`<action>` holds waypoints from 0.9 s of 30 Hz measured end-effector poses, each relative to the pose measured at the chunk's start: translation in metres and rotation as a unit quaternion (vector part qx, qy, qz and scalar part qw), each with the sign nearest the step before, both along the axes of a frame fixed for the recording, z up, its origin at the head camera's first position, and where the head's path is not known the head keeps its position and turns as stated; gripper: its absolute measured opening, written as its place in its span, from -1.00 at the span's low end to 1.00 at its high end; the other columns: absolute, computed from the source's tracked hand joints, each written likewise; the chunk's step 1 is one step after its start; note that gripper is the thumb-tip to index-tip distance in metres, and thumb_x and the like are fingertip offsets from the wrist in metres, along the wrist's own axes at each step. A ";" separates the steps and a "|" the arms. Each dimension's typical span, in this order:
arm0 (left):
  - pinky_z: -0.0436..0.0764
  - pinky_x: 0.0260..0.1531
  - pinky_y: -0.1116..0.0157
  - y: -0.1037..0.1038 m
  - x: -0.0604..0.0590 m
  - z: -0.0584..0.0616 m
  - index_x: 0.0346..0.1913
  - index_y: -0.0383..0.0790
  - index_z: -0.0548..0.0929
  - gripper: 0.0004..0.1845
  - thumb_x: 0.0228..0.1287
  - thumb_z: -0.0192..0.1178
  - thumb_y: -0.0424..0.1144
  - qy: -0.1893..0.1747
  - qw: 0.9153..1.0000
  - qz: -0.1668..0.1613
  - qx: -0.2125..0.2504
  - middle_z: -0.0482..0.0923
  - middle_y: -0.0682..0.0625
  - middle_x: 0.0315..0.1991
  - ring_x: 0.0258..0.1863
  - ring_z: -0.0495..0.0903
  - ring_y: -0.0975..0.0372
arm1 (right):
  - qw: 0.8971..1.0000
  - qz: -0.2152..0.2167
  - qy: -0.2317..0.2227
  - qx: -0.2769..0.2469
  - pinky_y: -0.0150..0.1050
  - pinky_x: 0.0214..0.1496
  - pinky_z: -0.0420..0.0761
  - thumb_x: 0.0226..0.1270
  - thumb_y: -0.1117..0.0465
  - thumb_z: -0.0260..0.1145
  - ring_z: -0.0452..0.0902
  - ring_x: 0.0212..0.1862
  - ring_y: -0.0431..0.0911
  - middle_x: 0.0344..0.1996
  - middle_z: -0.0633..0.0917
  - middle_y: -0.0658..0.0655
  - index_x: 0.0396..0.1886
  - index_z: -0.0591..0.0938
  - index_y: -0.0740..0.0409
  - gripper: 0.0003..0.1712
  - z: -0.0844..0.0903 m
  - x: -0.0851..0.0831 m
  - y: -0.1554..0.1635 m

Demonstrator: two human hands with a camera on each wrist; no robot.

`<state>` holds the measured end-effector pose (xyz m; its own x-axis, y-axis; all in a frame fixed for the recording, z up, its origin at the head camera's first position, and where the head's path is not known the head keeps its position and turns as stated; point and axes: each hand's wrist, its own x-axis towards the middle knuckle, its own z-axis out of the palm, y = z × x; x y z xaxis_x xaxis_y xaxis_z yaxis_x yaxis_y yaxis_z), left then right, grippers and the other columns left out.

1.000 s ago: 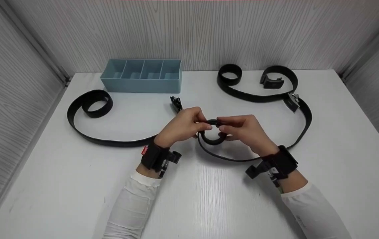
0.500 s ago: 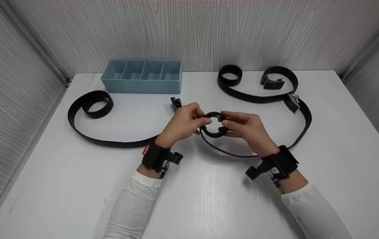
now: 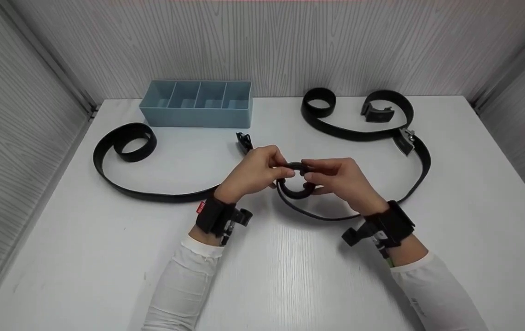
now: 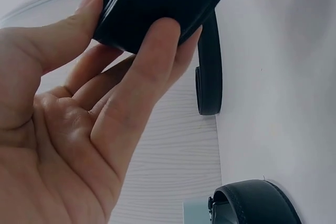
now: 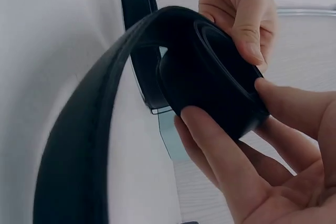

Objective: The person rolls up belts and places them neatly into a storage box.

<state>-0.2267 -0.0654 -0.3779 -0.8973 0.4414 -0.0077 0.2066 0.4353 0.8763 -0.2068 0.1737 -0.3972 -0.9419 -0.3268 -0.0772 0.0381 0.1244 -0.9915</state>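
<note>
A black belt is wound into a small coil (image 3: 298, 194) between both hands, raised off the table in front of me. My left hand (image 3: 258, 174) pinches the coil's left side between thumb and fingers. Opposite it, my right hand (image 3: 339, 180) grips the right side, thumb near the top edge. In the right wrist view the rolled belt (image 5: 205, 85) shows several layers, with its free strap (image 5: 79, 129) curving away. That strap runs behind the right wrist toward a buckle (image 3: 405, 141) at the right. The left wrist view shows the coil's outer face (image 4: 157, 6).
Left of the hands lies another black belt (image 3: 152, 196), its end curled, its buckle (image 3: 244, 143) beyond the left hand. A third belt (image 3: 352, 134) lies at the back right with its buckle (image 3: 377, 113). A blue four-slot tray (image 3: 195, 117) stands at the back wall.
The coil and both hands rose slightly away from me, then came back down. The coil tilted along with this. Both hands keep their hold, and the other belts have not moved.
</note>
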 end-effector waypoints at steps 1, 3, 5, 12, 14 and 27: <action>0.71 -0.33 0.28 0.000 0.000 0.000 -0.15 -0.27 0.62 -0.81 0.40 0.40 -0.23 -0.004 1.000 0.009 0.006 0.75 -0.05 -0.24 -0.31 0.70 0.22 | 1.000 -0.006 0.003 -0.010 -0.10 -0.03 0.75 0.42 0.30 0.43 0.75 0.01 0.05 0.15 0.72 0.28 0.32 0.63 0.28 -0.50 -0.001 0.000 0.000; 0.72 -0.30 0.27 0.001 0.000 0.000 -0.14 -0.27 0.61 -0.80 0.40 0.40 -0.22 -0.010 0.999 0.026 0.023 0.76 -0.06 -0.22 -0.28 0.72 0.21 | 0.999 -0.023 0.007 -0.035 -0.08 -0.02 0.74 0.43 0.31 0.42 0.76 -0.01 0.06 0.13 0.72 0.28 0.32 0.62 0.30 -0.50 -0.003 0.000 -0.002; 0.73 -0.28 0.27 0.002 0.000 0.000 -0.14 -0.27 0.60 -0.79 0.41 0.40 -0.22 -0.014 0.998 0.041 0.042 0.76 -0.07 -0.21 -0.27 0.73 0.19 | 0.997 -0.042 0.009 -0.060 -0.07 0.00 0.73 0.44 0.32 0.42 0.77 -0.03 0.05 0.10 0.73 0.28 0.34 0.59 0.34 -0.49 -0.005 0.000 -0.002; 0.73 -0.30 0.27 0.003 0.000 0.000 -0.20 -0.28 0.60 -0.83 0.39 0.40 -0.29 -0.006 0.996 0.048 0.077 0.77 -0.16 -0.22 -0.29 0.73 0.19 | 0.993 -0.061 -0.003 -0.099 -0.05 0.05 0.71 0.43 0.32 0.43 0.78 -0.05 0.04 0.10 0.72 0.31 0.34 0.60 0.31 -0.48 -0.007 0.000 -0.002; 0.73 -0.32 0.27 0.002 0.001 0.001 -0.22 -0.29 0.60 -0.84 0.39 0.39 -0.31 0.001 0.996 0.040 0.075 0.77 -0.16 -0.24 -0.31 0.72 0.20 | 0.994 -0.053 -0.004 -0.095 -0.04 0.06 0.71 0.42 0.32 0.43 0.77 -0.02 0.07 0.14 0.71 0.33 0.32 0.62 0.28 -0.50 -0.005 0.001 -0.001; 0.68 -0.37 0.29 -0.003 0.001 0.001 -0.21 -0.27 0.63 -0.82 0.37 0.42 -0.26 0.001 1.000 -0.027 -0.008 0.77 -0.12 -0.28 -0.39 0.69 0.20 | 1.000 0.012 -0.008 0.013 -0.11 -0.02 0.75 0.38 0.24 0.48 0.73 0.00 -0.02 0.16 0.73 0.21 0.28 0.67 0.20 -0.51 -0.002 0.003 0.000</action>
